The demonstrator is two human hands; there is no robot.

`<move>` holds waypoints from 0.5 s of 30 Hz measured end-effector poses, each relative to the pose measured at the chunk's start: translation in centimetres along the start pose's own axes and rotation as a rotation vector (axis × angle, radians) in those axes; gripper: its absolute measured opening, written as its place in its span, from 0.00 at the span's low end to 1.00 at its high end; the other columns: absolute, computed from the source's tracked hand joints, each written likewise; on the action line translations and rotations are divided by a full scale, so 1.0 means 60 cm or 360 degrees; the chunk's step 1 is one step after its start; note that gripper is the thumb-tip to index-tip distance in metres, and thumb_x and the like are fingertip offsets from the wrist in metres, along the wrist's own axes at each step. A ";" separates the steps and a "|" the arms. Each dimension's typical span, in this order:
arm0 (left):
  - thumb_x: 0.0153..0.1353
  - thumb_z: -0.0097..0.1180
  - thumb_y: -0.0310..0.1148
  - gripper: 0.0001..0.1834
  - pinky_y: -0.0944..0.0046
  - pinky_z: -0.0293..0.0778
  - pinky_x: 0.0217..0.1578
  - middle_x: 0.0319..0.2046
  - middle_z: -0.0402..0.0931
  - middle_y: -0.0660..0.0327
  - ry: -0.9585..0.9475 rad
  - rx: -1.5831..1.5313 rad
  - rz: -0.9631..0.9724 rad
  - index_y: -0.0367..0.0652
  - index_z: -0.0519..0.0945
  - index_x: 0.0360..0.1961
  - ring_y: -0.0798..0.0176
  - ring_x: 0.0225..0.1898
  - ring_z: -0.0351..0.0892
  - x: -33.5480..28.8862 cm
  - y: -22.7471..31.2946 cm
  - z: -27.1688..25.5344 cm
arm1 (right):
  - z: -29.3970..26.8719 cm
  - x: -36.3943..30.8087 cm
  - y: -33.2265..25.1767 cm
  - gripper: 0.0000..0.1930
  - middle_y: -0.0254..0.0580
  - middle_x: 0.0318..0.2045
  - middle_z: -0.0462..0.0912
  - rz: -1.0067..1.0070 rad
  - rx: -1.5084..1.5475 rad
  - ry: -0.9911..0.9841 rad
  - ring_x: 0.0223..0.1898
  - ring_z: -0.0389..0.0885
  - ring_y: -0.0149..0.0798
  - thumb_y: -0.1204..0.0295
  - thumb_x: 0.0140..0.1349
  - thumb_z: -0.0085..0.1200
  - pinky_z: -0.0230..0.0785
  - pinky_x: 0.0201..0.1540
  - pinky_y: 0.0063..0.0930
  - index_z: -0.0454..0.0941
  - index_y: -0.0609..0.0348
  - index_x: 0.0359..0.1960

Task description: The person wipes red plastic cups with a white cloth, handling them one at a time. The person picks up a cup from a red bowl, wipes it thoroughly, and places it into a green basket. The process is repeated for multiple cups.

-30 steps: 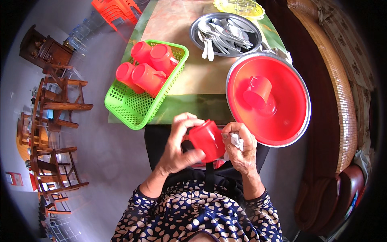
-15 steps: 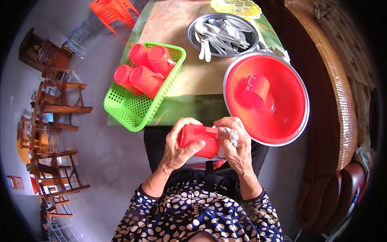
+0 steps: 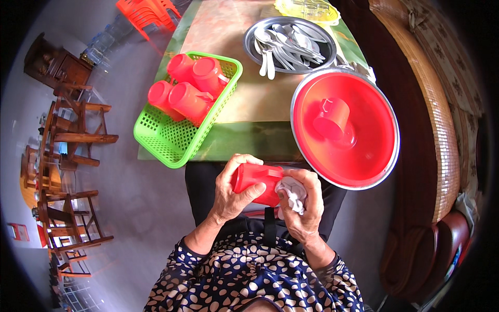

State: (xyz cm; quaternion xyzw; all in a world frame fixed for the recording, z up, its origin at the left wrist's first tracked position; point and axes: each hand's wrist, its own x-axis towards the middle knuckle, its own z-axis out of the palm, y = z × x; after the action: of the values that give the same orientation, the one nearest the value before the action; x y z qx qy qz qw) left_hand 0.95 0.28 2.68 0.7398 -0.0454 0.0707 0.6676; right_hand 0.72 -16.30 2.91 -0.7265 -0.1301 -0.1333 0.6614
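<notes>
The mug (image 3: 255,185) is held sideways in the left grip (image 3: 227,195), over the lap (image 3: 201,190) and just short of the surface (image 3: 254,109). The cloth (image 3: 293,195) is pinched in a bunch by the right grip (image 3: 309,213) and is set against the mug's right end. The mug appears to be supported by nothing below, so it could be dropped if it is twisted by the cloth while too lightly held; its smooth side could be made slippery by moisture, though none can be made out there. The bowl (image 3: 364,164), with a second mug (image 3: 333,115) laid inside, appears to be set past the near edge and could be tipped if bumped. The four mugs (image 3: 187,99) in the basket (image 3: 158,138) could be toppled if pushed.
</notes>
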 end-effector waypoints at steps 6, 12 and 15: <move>0.54 0.66 0.39 0.23 0.67 0.71 0.46 0.41 0.76 0.60 0.0287 -0.0112 -0.0190 0.39 0.73 0.46 0.68 0.42 0.75 -0.007 0.002 0.016 | 0.023 0.000 0.009 0.16 0.47 0.39 0.79 -0.0723 -0.0787 0.0097 0.39 0.75 0.47 0.82 0.40 0.64 0.69 0.42 0.39 0.77 0.61 0.35; 0.58 0.62 0.35 0.24 0.64 0.74 0.46 0.43 0.75 0.57 0.0588 -0.1084 -0.0631 0.39 0.70 0.52 0.64 0.43 0.77 -0.001 -0.014 0.033 | 0.050 -0.033 0.046 0.16 0.47 0.41 0.75 -0.0844 -0.0841 0.0128 0.42 0.72 0.48 0.80 0.39 0.65 0.68 0.44 0.37 0.78 0.59 0.34; 0.59 0.60 0.37 0.26 0.59 0.74 0.49 0.47 0.74 0.56 0.0313 -0.1397 -0.0651 0.39 0.67 0.56 0.61 0.47 0.76 -0.007 -0.010 0.032 | 0.046 -0.030 0.054 0.16 0.45 0.40 0.74 -0.0741 -0.0787 0.0052 0.40 0.72 0.46 0.81 0.39 0.66 0.68 0.41 0.35 0.77 0.59 0.33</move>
State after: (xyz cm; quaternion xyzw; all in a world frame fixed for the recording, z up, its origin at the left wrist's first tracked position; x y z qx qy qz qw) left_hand 0.71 -1.60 1.82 0.3721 0.1386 -0.0180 0.9176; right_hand 0.27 -13.88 -0.99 -0.8135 -0.2457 -0.3198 0.4191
